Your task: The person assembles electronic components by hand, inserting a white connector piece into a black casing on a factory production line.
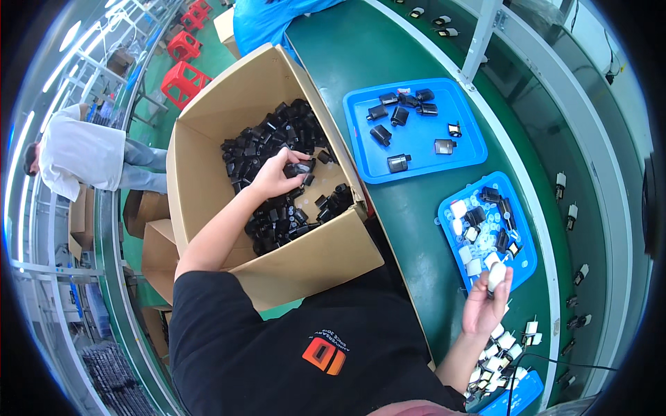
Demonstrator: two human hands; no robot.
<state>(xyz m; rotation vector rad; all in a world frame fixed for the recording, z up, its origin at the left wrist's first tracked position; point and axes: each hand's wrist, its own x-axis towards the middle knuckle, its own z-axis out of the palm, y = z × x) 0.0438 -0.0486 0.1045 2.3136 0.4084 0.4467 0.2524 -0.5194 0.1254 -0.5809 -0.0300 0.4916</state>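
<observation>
My left hand (277, 177) pinches a dark part (300, 168), black parts (243, 150) around those fingers in the cardboard box (316, 253); my right hand (488, 305) clamps a white piece (497, 275), the small blue tray (526, 254) just beyond its fingertips.

Black parts (260, 149) in a tan carton (322, 256), blue trays (430, 164) on a green surface (326, 55)
The held piece (497, 276) is mostly white; the black shirt (270, 347) bears an orange print (326, 356); stools (184, 84) are red.

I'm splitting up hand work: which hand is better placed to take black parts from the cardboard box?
Probably the left hand: it is inside the cardboard box, among the black parts, while the right hand holds a white piece outside the box.
</observation>
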